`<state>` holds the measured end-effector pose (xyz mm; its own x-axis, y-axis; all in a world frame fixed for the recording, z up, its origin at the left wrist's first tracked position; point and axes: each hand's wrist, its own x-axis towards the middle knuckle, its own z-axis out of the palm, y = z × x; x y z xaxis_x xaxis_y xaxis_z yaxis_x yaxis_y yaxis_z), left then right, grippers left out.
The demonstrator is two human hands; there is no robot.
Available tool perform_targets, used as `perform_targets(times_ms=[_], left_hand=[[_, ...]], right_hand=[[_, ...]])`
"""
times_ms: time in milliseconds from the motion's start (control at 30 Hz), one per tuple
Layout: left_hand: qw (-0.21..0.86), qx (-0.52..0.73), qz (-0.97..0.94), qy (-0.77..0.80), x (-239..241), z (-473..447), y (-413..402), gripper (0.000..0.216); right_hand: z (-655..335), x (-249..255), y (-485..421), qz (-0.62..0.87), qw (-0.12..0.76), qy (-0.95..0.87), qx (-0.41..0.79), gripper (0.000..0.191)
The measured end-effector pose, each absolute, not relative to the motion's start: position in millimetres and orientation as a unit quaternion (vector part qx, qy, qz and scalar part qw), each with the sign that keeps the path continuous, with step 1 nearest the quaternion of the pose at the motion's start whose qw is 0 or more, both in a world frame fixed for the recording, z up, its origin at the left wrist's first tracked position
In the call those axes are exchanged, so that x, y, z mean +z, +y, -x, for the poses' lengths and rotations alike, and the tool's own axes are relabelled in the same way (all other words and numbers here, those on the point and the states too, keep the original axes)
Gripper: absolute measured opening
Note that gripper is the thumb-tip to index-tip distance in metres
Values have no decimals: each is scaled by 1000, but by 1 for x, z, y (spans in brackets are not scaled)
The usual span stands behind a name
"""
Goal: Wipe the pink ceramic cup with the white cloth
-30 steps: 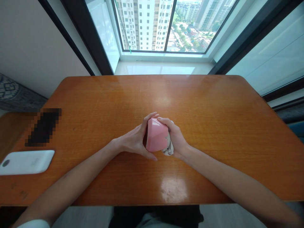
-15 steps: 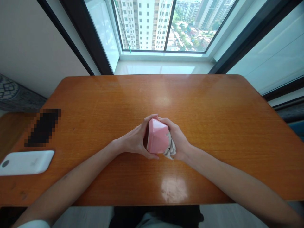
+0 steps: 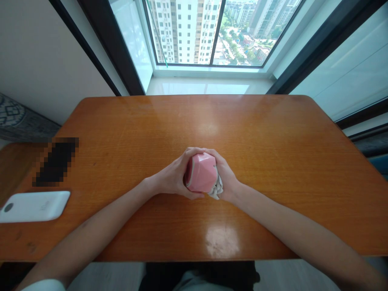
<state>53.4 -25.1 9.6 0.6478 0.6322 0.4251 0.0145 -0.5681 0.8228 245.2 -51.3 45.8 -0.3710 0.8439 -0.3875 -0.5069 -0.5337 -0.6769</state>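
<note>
A glossy pink faceted cup [image 3: 203, 173] is held on its side between my two hands above the middle of the table. Its rim and darker opening face left. My left hand [image 3: 174, 173] curves around the rim end, thumb along the near side and fingers along the far side. On the other end, my right hand [image 3: 227, 178] presses a crumpled greyish-white cloth [image 3: 216, 189] against the cup. Most of that cloth is hidden between palm and cup, and several right fingers are out of sight behind it.
The brown wooden table [image 3: 257, 141] has a white phone-shaped slab [image 3: 34, 207] at its left side. Beyond that lies a dark pixelated object [image 3: 56, 161]. A window [image 3: 209, 36] stands past the far edge, with a patterned grey fabric [image 3: 18, 115] off to the left.
The cup has turned in my hands, so its rim and opening show more on the left. My right hand and the cloth have shifted slightly left and up.
</note>
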Motion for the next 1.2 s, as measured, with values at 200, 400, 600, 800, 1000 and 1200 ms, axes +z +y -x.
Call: perform_targets(times_ms=[200,400,600,800,1000,1200], left_hand=[[391,370,-826,170,6,-53,-23,126],[379,375,-831,157,7,-53,-23,121],[382,377,-830,151,3,-52,-22,131],[371,380,-834,151,-1,-51,-22,135],[352,396,-837,141,-3,-51,-23,124],[359,400,-833,134,-5,-51,-22,127]], right_hand=[[-242,45,-58,375,440,-191,793,47],[-242,43,-59,370,436,-206,794,51],[-238,43,-61,368,469,-230,769,51],[-235,42,-64,385,475,-252,750,55],[-234,39,-68,407,495,-274,717,59],[-236,35,-73,433,484,-349,676,64]])
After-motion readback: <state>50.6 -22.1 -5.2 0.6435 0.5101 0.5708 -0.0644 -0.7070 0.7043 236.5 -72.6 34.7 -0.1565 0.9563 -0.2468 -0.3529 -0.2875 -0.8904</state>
